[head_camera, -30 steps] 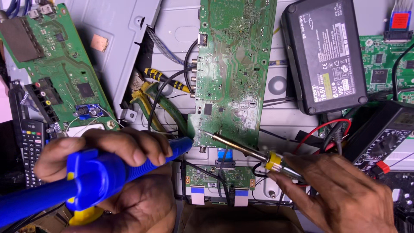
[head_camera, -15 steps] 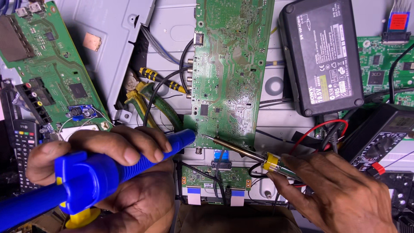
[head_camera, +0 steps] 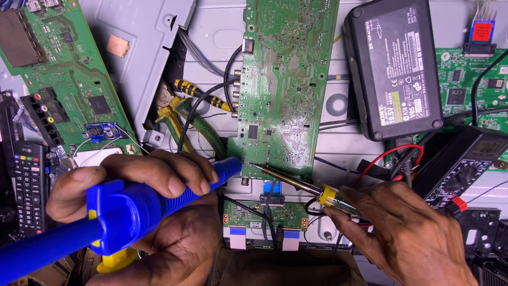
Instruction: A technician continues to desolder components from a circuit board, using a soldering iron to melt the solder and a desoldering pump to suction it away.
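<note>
My left hand point(head_camera: 159, 177) is wrapped around a blue desoldering pump point(head_camera: 121, 212). The pump's nozzle point(head_camera: 233, 168) touches the lower left corner of a long green circuit board point(head_camera: 288, 79). My right hand point(head_camera: 402, 233) grips a soldering iron point(head_camera: 296, 182) by its yellow collar. The iron's metal tip rests on the same corner of the board, right beside the nozzle. A small green board point(head_camera: 264, 214) with blue ribbon connectors lies just below the two tools.
A black power adapter point(head_camera: 394, 69) lies at the upper right, and a black multimeter point(head_camera: 460, 164) with red and black leads is below it. Another green board point(head_camera: 63, 79) and a black remote point(head_camera: 29, 185) are on the left. Pliers point(head_camera: 201, 95) and cables lie on the grey metal chassis point(head_camera: 143, 32).
The pump's nozzle has moved up and right, closing on the iron's tip at the board's corner. The iron and my right hand have barely moved.
</note>
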